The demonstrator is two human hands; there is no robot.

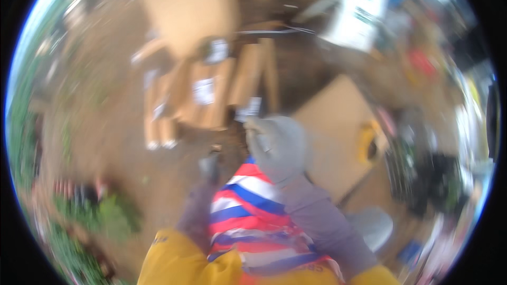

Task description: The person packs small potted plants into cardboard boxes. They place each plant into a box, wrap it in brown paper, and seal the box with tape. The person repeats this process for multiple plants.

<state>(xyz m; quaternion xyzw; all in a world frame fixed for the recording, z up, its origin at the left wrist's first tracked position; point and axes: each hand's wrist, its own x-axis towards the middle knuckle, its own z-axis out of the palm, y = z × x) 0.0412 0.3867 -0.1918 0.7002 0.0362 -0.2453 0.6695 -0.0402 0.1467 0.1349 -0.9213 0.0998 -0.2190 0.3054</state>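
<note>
Motion smears the whole picture. My right hand [279, 145], in a pale grey glove, is in the middle with its fingers curled in; what they hold, if anything, does not show. It hangs over the upper end of a red, white and blue striped cloth or sheet [251, 200] lying along my front between my forearms. Lower and to the left is my left hand [209, 168], a small grey blur whose fingers I cannot make out. Beyond the right hand lie several long brown cardboard pieces [203, 92] with white labels, close to its fingertips.
A large brown cardboard sheet [193, 5] stands behind the pieces. Right of my hand lies a flat brown board [338, 132] with a yellow roundish thing [368, 141] on it. A white sack [359, 16] is far right. Green plants [100, 214] grow at lower left on brown ground.
</note>
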